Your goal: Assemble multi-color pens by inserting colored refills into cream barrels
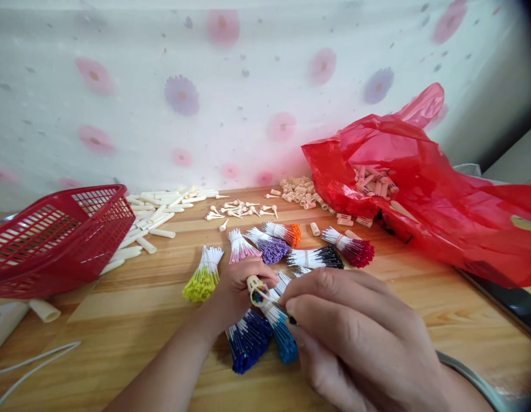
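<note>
My left hand [233, 292] is closed round a small cream plastic tube [254, 284], its slotted open end facing me with dark and coloured bits inside. Close beside it, my right hand [355, 326] pinches a thin white stick with a black tip [291, 319], its other end at the tube's mouth. Under and around my hands lie tied bundles of white sticks with coloured tips: yellow [202, 280], dark blue [248, 343], light blue [286, 340], pink [243, 247], purple [269, 247], orange [286, 233], black [319, 257] and dark red [353, 247].
A red plastic basket [59, 240] leans at the left beside long cream tubes [156, 214]. Small pointed cream pieces [240, 210] and short slotted pieces [298, 189] lie at the back. A red bag [420, 171] holds more parts. A dark flat device [501, 300] sits at the right.
</note>
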Demonstrator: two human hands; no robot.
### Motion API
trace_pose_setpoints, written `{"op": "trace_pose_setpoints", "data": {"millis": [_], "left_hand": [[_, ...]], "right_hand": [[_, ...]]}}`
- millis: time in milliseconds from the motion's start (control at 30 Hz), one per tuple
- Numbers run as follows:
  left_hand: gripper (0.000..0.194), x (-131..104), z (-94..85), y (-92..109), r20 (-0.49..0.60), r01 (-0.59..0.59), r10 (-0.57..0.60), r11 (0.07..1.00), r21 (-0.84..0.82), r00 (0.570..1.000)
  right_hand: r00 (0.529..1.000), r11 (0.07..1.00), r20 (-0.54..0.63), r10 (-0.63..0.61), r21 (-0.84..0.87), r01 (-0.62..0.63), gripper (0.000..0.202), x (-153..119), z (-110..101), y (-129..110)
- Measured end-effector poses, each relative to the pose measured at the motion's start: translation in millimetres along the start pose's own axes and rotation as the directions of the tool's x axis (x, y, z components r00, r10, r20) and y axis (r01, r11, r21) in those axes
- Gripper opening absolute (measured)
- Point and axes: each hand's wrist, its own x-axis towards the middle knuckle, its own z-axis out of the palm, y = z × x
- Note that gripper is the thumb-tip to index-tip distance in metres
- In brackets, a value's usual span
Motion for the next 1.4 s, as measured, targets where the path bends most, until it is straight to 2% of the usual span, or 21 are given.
{"op": "trace_pose_setpoints", "data": {"millis": [333, 567, 733, 867, 1067, 1167, 1267, 1400], "left_hand": [[0.018, 1, -0.1, -4, 0.017, -0.003, 0.003, 1.000, 0.014, 1.000], [0.012, 0, -0.6, -7, 0.049, -0.033, 0.032, 0.999, 0.016, 0.998], [0.022, 0, -0.2, -8, 0.066, -0.023, 0.023, 1.000, 0.001, 0.998], [0.028, -1, 1.4, -11, 0.054, -0.002, 0.002, 1.000, -0.008, 0.999], [0.017, -1, 1.6, -10, -0.021, 0.058, -0.056, 0.994, 0.089, 0.998], [0.013, -3, -1.1, -6, -0.104, 0.107, -0.089, 0.977, 0.185, 0.991], [0.006, -7, -4.4, -1, -0.133, 0.089, -0.055, 0.959, 0.269, 0.990], [0.026, -15, -7.2, 6, -0.071, -0.001, 0.024, 0.951, 0.310, 0.997]], "right_hand": [[1.000, 1.000, 0.017, 0.015, 0.014, -0.015, 0.019, -1, 0, 4], [0.999, 0.994, 0.049, 0.009, -0.106, -0.004, 0.021, 1, -3, -1], [0.999, 1.000, 0.044, 0.005, 0.010, -0.006, 0.016, 0, -1, 3], [0.998, 0.999, 0.046, -0.032, -0.014, 0.033, 0.013, -1, 5, 10], [0.993, 0.995, 0.072, 0.095, 0.000, -0.095, 0.016, -2, 17, 22], [0.993, 0.994, 0.048, 0.104, -0.031, -0.103, 0.014, -4, 21, 30], [0.995, 0.994, -0.014, 0.096, -0.049, -0.096, 0.014, -7, 24, 36], [0.992, 0.994, -0.104, 0.075, -0.071, -0.082, 0.016, -10, 23, 39]]}}
